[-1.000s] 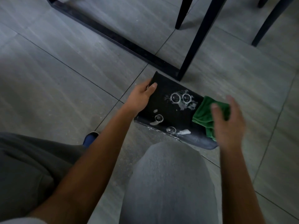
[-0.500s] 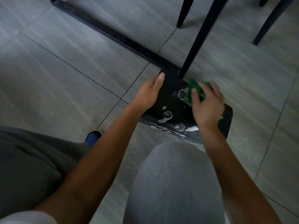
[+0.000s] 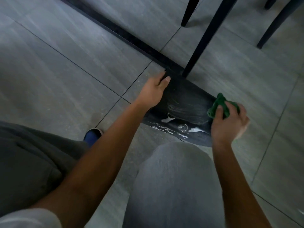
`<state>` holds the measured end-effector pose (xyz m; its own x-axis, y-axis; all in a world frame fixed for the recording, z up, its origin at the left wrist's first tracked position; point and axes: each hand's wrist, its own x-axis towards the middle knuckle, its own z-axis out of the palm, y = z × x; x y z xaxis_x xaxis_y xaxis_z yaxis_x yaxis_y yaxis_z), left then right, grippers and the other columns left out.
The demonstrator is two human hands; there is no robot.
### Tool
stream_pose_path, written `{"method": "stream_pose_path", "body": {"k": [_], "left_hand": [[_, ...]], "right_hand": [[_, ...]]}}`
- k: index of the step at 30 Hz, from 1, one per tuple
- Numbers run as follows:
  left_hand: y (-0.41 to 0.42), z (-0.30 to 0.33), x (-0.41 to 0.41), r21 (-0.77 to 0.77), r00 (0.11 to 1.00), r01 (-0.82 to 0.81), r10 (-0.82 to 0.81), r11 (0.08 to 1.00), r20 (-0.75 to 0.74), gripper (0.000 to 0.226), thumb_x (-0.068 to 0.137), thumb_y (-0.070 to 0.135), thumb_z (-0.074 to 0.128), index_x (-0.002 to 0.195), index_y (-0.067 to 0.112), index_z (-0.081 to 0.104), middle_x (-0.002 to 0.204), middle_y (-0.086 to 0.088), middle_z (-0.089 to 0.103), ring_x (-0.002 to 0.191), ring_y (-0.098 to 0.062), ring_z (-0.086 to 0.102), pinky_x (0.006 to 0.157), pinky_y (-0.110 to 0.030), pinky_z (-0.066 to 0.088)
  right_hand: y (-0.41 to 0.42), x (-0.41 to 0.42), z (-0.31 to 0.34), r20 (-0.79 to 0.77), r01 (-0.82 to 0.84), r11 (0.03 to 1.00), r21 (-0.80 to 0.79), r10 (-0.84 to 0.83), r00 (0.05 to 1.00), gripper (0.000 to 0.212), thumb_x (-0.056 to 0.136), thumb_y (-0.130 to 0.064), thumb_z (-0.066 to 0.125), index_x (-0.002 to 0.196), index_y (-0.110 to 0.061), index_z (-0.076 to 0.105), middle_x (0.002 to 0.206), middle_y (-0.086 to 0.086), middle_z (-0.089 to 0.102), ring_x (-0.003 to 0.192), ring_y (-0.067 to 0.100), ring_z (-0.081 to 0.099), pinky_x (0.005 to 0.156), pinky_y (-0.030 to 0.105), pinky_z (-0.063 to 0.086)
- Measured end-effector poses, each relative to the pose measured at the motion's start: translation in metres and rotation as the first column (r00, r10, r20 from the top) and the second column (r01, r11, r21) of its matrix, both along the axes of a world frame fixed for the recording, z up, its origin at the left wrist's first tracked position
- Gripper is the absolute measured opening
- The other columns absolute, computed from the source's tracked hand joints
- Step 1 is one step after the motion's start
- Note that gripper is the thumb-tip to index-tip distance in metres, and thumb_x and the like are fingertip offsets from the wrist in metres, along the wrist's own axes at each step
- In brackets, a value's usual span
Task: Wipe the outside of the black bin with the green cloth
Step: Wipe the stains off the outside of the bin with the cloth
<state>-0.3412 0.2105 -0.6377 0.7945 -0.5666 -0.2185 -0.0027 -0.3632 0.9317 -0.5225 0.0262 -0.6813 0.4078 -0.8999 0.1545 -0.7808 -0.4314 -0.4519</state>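
Observation:
The black bin lies on its side on the grey tiled floor, in front of my knee. Its upper face shows grey wipe streaks, and white foam blobs and bubbles sit along the near edge. My left hand grips the bin's left far corner, fingers curled over the edge. My right hand holds the bunched green cloth against the bin's right end, fingers curled round it. That hand and the cloth hide the right end of the bin.
A black table leg stands just behind the bin, with a black floor rail running to the upper left. More dark chair legs rise at the top right. My grey-clad knee and a blue shoe are close below.
My right hand has swept the cloth from the bin's middle top to its right end, leaving grey streaks where the upper foam rings were. The left hand keeps its grip on the corner.

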Motion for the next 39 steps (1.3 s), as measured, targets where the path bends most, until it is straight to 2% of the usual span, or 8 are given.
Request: {"method": "stream_pose_path", "body": {"k": [8,14,18,22,26,34,36,39], "left_hand": [[-0.015,0.031,-0.008,-0.107,0.993,-0.065,0.054,0.992,-0.104,0.048,0.109,0.041,0.036,0.102,0.005,0.068,0.092,-0.002,0.072,0.089,-0.013,0.07,0.086,-0.034,0.058],[0.001,0.024,0.006,0.03,1.0,0.004,-0.005,1.0,0.023,0.039,0.109,0.032,0.041,0.137,0.008,0.054,0.119,0.006,0.063,0.1,0.002,0.061,0.086,-0.005,0.044],[-0.001,0.017,-0.001,0.025,1.0,0.021,-0.02,0.999,-0.009,0.037,0.109,0.035,0.04,0.134,0.014,0.057,0.12,-0.001,0.067,0.108,-0.01,0.064,0.1,-0.034,0.052],[-0.011,0.02,-0.008,-0.001,1.0,-0.007,0.007,1.0,-0.028,0.045,0.109,0.037,0.037,0.137,0.008,0.057,0.128,0.004,0.064,0.114,-0.001,0.06,0.098,-0.011,0.045],[-0.009,0.025,-0.001,-0.028,0.999,-0.022,0.021,0.999,-0.046,0.047,0.11,0.036,0.034,0.14,0.007,0.055,0.132,-0.004,0.064,0.124,-0.013,0.059,0.103,-0.021,0.046],[0.004,0.013,0.005,0.091,0.997,-0.017,0.024,0.996,-0.074,0.052,0.111,0.033,0.032,0.16,0.02,0.022,0.158,-0.001,0.038,0.134,-0.008,0.042,0.093,-0.002,0.031],[0.0,0.015,0.003,0.083,0.993,-0.048,0.056,0.995,-0.099,0.051,0.111,0.033,0.031,0.16,0.02,0.023,0.151,0.001,0.045,0.122,-0.005,0.05,0.077,0.007,0.033],[-0.008,0.019,0.004,0.076,0.989,-0.067,0.076,0.995,-0.123,0.052,0.111,0.031,0.035,0.16,0.019,0.024,0.159,-0.001,0.038,0.141,-0.016,0.042,0.099,-0.007,0.03]], "right_hand": [[0.08,0.067,0.031,0.09,-0.535,0.805,-0.258,0.571,0.816,0.032,0.1,-0.037,0.061,0.128,-0.025,0.071,0.146,0.007,0.057,0.121,0.032,0.057,0.099,0.033,0.039],[0.008,-0.032,-0.012,0.074,-0.252,0.959,-0.125,0.263,0.962,0.034,0.1,-0.035,0.06,0.124,-0.015,0.073,0.145,0.016,0.056,0.129,0.035,0.052,0.104,0.036,0.038],[-0.008,0.002,-0.001,-0.014,0.101,0.995,-0.009,-0.101,0.995,0.036,0.097,-0.04,0.056,0.128,-0.027,0.07,0.147,0.006,0.054,0.124,0.036,0.051,0.096,0.043,0.049],[0.037,0.063,0.018,0.078,-0.246,0.939,-0.24,0.271,0.959,0.033,0.097,-0.04,0.058,0.122,-0.026,0.074,0.139,0.009,0.061,0.115,0.036,0.058,0.093,0.039,0.049],[0.083,0.037,0.015,0.01,-0.591,0.739,-0.325,0.627,0.779,0.031,0.102,-0.037,0.062,0.129,-0.027,0.071,0.146,0.01,0.056,0.118,0.035,0.055,0.097,0.042,0.045],[-0.006,-0.028,-0.021,-0.012,-0.069,0.992,-0.106,0.068,0.998,0.039,0.101,-0.041,0.052,0.126,-0.017,0.07,0.145,0.017,0.052,0.119,0.042,0.052,0.097,0.042,0.045],[0.008,-0.005,-0.013,0.03,-0.155,0.973,-0.17,0.163,0.986,0.034,0.099,-0.036,0.057,0.122,-0.018,0.074,0.14,0.015,0.058,0.115,0.041,0.056,0.095,0.037,0.044],[0.057,0.029,-0.002,0.035,-0.412,0.853,-0.321,0.446,0.895,0.028,0.098,-0.034,0.063,0.119,-0.021,0.076,0.137,0.013,0.062,0.113,0.038,0.059,0.093,0.029,0.036]]}}
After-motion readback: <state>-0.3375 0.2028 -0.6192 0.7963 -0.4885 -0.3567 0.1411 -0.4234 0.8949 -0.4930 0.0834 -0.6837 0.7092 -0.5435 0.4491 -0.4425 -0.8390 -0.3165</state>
